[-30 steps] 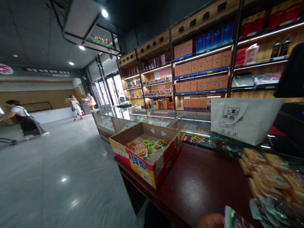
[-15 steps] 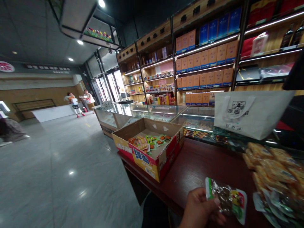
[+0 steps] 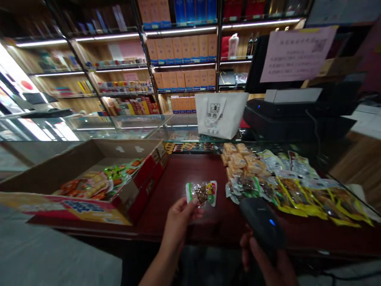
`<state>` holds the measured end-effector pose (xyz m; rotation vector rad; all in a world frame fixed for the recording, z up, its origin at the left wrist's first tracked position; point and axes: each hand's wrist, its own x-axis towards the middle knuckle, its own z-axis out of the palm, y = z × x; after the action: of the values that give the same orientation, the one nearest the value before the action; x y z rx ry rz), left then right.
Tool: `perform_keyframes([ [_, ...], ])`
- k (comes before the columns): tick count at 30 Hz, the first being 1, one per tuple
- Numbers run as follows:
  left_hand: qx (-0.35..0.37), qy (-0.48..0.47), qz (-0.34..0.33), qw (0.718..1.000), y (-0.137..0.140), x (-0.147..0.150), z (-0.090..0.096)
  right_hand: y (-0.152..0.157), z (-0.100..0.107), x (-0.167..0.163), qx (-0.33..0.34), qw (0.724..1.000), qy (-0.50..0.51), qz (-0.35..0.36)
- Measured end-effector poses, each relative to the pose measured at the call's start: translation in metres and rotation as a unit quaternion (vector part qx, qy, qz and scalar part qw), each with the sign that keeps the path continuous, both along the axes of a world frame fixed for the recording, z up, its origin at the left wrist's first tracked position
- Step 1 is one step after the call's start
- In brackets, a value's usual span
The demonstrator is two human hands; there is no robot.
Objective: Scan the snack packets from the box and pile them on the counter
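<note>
Your left hand [image 3: 181, 216] pinches a small packet [image 3: 205, 192] over the counter [image 3: 178, 171], fingers covering part of its near edge. An open carton [image 3: 149, 182] stands left, its end cut off; food packages [image 3: 239, 163] crowd the right, some partly behind the dark scanner [image 3: 262, 222] your dim, cropped right hand [image 3: 268, 268] grips. Far: a white bag [image 3: 223, 115].

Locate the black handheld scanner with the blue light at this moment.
The scanner is in the right hand, lower right of the head view, below and left of the yellow-edged plastic packets.
</note>
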<state>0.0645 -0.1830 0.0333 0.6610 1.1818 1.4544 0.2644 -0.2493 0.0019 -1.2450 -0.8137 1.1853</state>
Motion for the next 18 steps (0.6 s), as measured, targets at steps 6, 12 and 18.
perform_keyframes([
  [6, -0.003, -0.008, -0.009, 1.0, -0.001, 0.006, 0.005, -0.009, 0.009, -0.002, 0.013, 0.999, 0.007, 0.029],
  [12, 0.03, 0.022, -0.049, 0.998, -0.009, 0.01, 0.003, -0.006, 0.003, 0.002, 0.005, 0.999, 0.028, 0.035],
  [18, 0.117, 0.112, -0.052, 0.985, -0.03, 0.024, 0.011, -0.001, 0.002, 0.0, -0.046, 0.99, 0.135, -0.008],
])
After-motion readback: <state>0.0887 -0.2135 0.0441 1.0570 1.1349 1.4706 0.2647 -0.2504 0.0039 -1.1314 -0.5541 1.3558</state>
